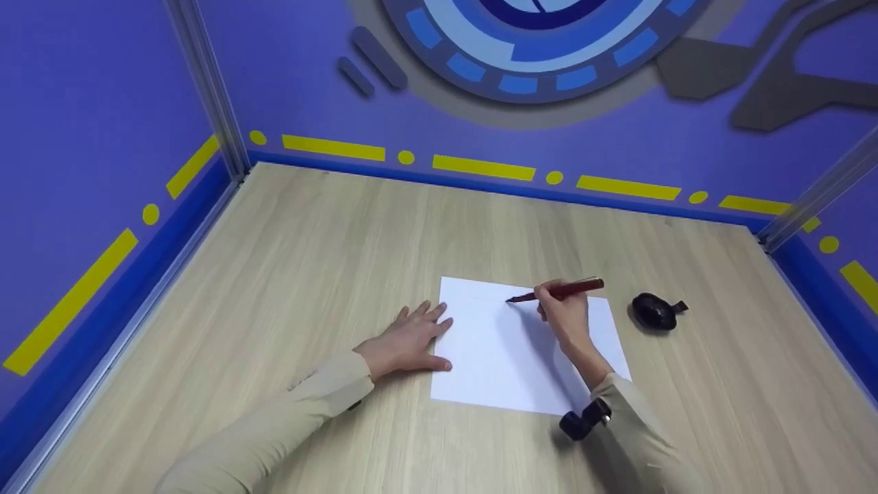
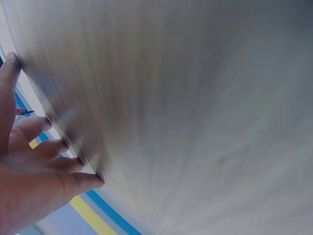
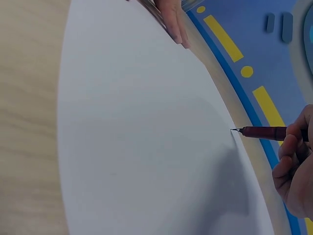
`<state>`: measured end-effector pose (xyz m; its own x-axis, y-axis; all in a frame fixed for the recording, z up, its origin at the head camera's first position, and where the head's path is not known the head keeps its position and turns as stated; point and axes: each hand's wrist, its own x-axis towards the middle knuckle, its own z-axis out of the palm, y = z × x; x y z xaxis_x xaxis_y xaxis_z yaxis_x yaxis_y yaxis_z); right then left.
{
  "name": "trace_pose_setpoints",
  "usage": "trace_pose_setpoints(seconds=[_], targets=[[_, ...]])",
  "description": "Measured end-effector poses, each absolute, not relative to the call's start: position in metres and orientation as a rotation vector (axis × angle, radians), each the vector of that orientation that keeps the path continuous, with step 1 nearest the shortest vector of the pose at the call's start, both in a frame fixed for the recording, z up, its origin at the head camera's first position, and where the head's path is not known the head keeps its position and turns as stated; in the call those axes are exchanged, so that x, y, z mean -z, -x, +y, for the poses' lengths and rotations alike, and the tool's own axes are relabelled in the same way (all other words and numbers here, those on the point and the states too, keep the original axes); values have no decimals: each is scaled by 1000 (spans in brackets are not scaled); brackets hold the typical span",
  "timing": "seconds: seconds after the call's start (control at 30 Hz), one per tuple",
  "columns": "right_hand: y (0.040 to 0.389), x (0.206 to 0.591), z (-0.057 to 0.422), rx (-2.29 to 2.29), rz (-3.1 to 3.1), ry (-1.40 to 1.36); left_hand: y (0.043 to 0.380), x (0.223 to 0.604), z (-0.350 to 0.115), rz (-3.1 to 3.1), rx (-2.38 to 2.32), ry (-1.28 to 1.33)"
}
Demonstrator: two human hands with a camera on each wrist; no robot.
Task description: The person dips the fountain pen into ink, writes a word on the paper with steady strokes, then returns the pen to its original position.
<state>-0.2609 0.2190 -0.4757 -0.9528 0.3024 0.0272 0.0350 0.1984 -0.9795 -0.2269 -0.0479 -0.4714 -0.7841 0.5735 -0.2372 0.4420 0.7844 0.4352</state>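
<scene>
A white sheet of paper (image 1: 480,363) lies on the wooden table. My right hand (image 1: 566,315) pinches a dark red fountain pen (image 1: 579,287), tilted, with its nib at the upper part of the sheet. In the right wrist view the fountain pen (image 3: 264,132) points its metal nib at the paper (image 3: 142,127), near the far edge. With fingers spread, my left hand (image 1: 405,343) rests at the sheet's left edge, fingertips and thumb on the paper. The left wrist view shows the left hand (image 2: 34,171) low against the table surface.
A rounded glossy black object (image 1: 654,312) with a short stub lies right of the paper on the table (image 1: 329,261). A black wrist device (image 1: 584,420) hangs at the right cuff. Blue-purple walls (image 1: 295,82) with yellow markings enclose the table at the back and sides.
</scene>
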Motion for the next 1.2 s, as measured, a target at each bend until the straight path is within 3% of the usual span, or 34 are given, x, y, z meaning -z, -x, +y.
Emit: trace_pose_setpoints(seconds=[1.2], targets=[[248,475,266,-1739,-2229,431,230,472,-47,2623,-496,-796]])
